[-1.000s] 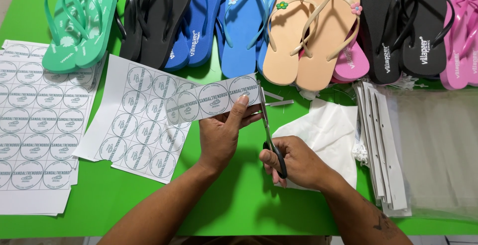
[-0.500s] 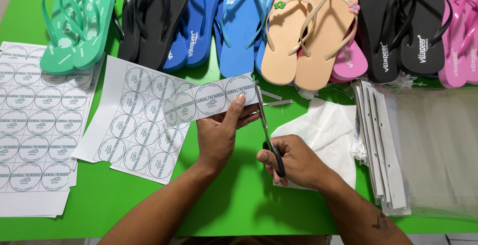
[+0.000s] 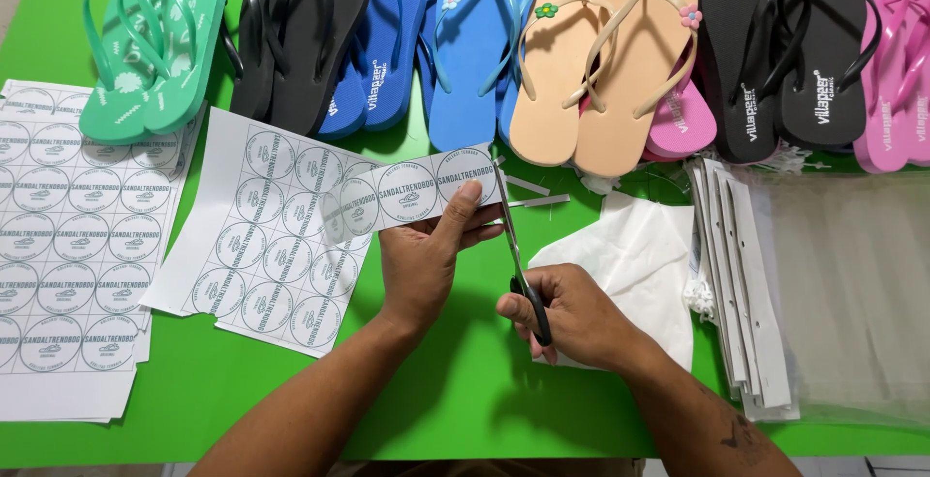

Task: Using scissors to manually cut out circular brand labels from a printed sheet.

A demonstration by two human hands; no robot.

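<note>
My left hand [image 3: 426, 259] pinches a white paper strip [image 3: 412, 194] printed with round labels, thumb on top near its right end. My right hand [image 3: 572, 314] grips black-handled scissors [image 3: 518, 264]; the blades point away from me and meet the strip's right edge. The strip is held a little above the green table [image 3: 465, 380]. Beneath and to the left lies a white sheet of round labels [image 3: 262, 235].
Another label sheet [image 3: 63, 245] lies at the left edge. Flip-flops line the back: green [image 3: 155, 41], black [image 3: 300, 31], blue [image 3: 475, 41], tan [image 3: 601, 61], black [image 3: 785, 41], pink [image 3: 896, 51]. Clear plastic bags [image 3: 833, 283] and white paper [image 3: 630, 264] lie right.
The scissors have crept forward along the strip's right end and both hands have shifted very slightly. Nothing else has moved.
</note>
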